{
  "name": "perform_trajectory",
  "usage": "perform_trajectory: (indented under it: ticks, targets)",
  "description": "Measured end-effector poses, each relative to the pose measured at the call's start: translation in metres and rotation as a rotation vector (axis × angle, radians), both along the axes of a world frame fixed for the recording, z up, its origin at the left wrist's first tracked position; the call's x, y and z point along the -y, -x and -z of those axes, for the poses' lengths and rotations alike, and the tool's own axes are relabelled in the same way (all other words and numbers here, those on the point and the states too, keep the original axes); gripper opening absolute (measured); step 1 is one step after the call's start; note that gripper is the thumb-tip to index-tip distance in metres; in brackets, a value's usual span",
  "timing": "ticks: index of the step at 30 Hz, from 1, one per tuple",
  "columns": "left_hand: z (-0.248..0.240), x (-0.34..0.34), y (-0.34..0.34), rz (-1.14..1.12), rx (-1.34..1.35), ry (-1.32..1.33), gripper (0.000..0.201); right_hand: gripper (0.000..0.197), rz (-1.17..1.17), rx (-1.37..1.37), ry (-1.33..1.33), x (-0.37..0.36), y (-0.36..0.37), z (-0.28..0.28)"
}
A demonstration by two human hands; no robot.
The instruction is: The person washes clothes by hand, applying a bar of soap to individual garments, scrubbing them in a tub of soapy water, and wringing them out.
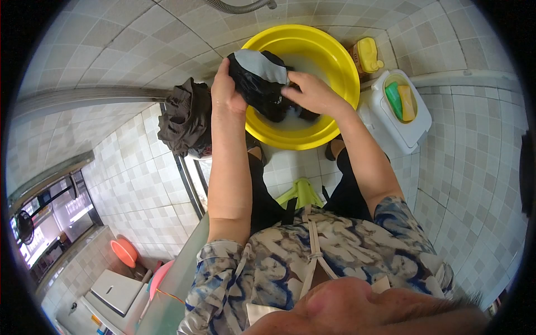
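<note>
A black wet garment with a light grey panel (258, 66) is stretched between my hands over a round yellow basin (350, 84). Its lower folds hang down into the cloudy water (293, 120). My left hand (225, 92) grips the garment's left edge, thumb up and fingers partly behind the cloth. On the other side, my right hand (315, 95) has its fingers bent and closed at the edge of the grey panel. The basin stands on the tiled floor before my feet.
Left of the basin lies a dark brown heap of cloth (184, 117). To its right stand a yellow bottle (367, 56) and a white bin (414, 124) holding green and yellow packs. A grey hose (240, 8) hangs at the far tiled wall. A light green stool (301, 192) shows beneath me.
</note>
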State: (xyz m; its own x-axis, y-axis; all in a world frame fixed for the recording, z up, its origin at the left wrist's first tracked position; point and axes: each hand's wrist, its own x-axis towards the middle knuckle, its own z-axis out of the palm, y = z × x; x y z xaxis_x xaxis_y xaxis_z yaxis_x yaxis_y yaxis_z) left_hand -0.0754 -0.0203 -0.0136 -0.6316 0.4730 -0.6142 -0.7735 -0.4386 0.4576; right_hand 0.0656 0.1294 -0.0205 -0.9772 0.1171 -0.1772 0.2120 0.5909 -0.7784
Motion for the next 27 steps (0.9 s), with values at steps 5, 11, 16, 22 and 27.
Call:
perform_trajectory:
  ticks: [5, 11, 16, 22, 27]
  targets:
    - [-0.012, 0.019, 0.009, 0.008, -0.013, -0.024, 0.034, 0.022, 0.310, -0.320, 0.292, -0.008, 0.014, -0.012]
    - [-0.023, 0.016, -0.006, 0.175, -0.339, 0.207, 0.025, 0.027, 0.504, -0.511, 0.540, -0.022, 0.007, -0.022]
    - [-0.021, 0.015, -0.014, 0.450, -0.883, 0.728, 0.032, 0.027, 0.850, -0.476, 1.152, -0.042, 0.003, -0.024]
    - [-0.021, 0.014, -0.015, 0.497, -1.179, 1.079, 0.055, 0.022, 0.791, -0.366, 1.508, -0.046, -0.004, -0.022]
    - [-0.010, 0.011, -0.023, 0.618, -1.191, 0.626, 0.074, 0.025, 0.675, -0.317, 1.543, -0.035, -0.006, -0.032]
